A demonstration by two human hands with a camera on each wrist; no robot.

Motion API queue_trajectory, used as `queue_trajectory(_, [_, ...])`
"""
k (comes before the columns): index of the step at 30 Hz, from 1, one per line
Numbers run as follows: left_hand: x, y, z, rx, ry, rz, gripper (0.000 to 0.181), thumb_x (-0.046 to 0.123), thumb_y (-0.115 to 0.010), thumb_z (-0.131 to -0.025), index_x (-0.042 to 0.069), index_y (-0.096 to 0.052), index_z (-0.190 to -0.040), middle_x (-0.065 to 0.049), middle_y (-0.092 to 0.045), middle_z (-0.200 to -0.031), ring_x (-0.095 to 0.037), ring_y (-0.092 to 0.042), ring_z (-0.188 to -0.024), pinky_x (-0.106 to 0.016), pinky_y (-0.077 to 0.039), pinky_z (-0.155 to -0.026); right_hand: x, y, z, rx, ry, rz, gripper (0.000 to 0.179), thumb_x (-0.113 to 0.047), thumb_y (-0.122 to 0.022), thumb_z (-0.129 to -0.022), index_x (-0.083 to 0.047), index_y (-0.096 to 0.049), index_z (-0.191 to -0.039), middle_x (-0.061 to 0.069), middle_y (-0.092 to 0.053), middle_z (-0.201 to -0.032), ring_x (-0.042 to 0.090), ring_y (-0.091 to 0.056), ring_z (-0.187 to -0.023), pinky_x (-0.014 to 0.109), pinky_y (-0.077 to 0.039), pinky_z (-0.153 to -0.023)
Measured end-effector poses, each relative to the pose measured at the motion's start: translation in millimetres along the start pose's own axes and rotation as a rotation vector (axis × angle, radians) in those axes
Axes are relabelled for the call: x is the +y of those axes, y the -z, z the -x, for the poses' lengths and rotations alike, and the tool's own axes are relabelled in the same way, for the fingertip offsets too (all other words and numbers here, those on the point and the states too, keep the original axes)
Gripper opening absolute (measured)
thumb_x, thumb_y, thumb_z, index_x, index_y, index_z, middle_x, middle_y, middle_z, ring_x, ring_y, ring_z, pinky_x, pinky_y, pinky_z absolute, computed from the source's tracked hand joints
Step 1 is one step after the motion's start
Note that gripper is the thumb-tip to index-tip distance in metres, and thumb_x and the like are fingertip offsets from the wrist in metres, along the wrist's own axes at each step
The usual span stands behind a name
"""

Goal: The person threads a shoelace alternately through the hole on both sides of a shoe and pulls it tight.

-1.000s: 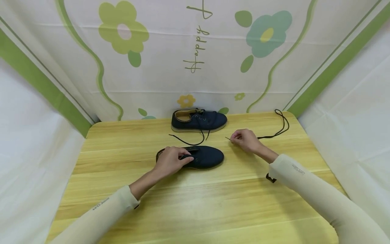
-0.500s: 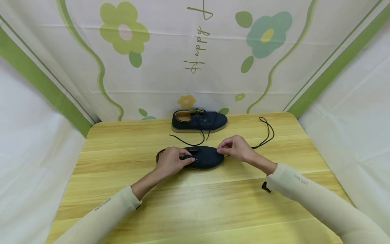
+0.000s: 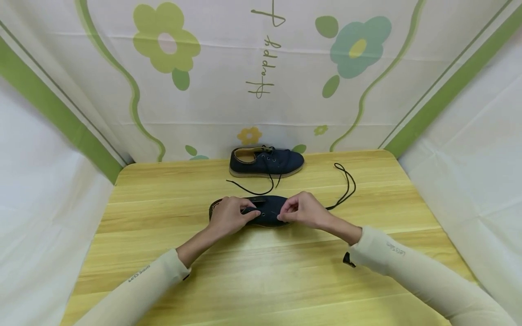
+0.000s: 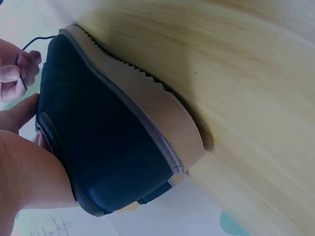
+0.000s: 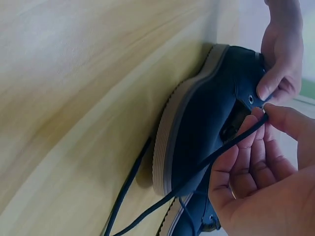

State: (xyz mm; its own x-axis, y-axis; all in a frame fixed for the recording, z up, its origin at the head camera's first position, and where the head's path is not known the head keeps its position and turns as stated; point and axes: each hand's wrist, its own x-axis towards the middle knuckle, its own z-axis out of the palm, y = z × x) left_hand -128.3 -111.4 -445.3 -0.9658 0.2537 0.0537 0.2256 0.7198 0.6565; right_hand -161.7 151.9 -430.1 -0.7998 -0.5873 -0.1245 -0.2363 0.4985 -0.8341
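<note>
A dark navy shoe [image 3: 270, 204] lies on the table, toe to the right. My left hand [image 3: 229, 216] holds it at the opening, the thumb and fingers gripping the eyelet flap beside a metal eyelet [image 5: 251, 99]. Over the toe end, my right hand [image 3: 305, 210] pinches a black shoelace [image 5: 206, 161] close to its tip, between thumb and forefinger. The tip points toward the eyelets. From that hand the rest of the lace trails rightward and lies in a long loop on the table. The left wrist view shows the shoe's ribbed tan sole [image 4: 147, 105].
Behind the held shoe stands a second navy shoe [image 3: 290, 159], with a lace through its eyelets and the loose ends on the wooden table [image 3: 261, 280]. A white cloth [image 3: 220, 68] printed with flowers hangs along the table's back edge.
My right hand has moved left and toward me with the lace tip, from right of the shoe to over its toe. The lace loop has slid along after it. My left hand stays put.
</note>
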Motion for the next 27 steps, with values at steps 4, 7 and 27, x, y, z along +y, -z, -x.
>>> queue_trajectory(4, [0.8, -0.4, -0.1, 0.005, -0.002, 0.000, 0.016, 0.034, -0.085, -0.091, 0.019, -0.086, -0.098, -0.004, -0.082, -0.101, -0.028, -0.077, -0.100, -0.048, -0.061, -0.084, -2, -7, -1.7, -0.019, 0.012, -0.004, 0.009, -0.015, -0.083, -0.093, -0.011, -0.083, -0.085, 0.000, -0.077, -0.080, 0.012, -0.064, -0.068, 0.024, -0.050, -0.063])
queue_trajectory(7, [0.8, -0.9, 0.1, 0.008, -0.002, -0.007, 0.016, 0.034, -0.085, -0.091, 0.020, -0.086, -0.098, -0.003, -0.082, -0.101, -0.027, -0.077, -0.100, -0.048, -0.061, -0.084, -4, -11, -2.7, -0.029, 0.013, -0.002, 0.011, -0.015, -0.082, -0.093, -0.007, -0.083, -0.085, 0.001, -0.077, -0.080, 0.012, -0.064, -0.069, 0.024, -0.051, -0.064])
queue_trajectory(27, [-1.6, -0.4, 0.0, 0.006, -0.028, 0.014, 0.010, 0.028, -0.088, -0.089, 0.019, -0.085, -0.093, -0.002, -0.081, -0.098, -0.024, -0.076, -0.094, -0.045, -0.060, -0.081, -4, -29, -9.8, 0.008, -0.009, 0.003, 0.016, -0.015, -0.081, -0.093, -0.005, -0.081, -0.081, 0.009, -0.074, -0.071, 0.007, -0.055, -0.059, 0.022, -0.044, -0.056])
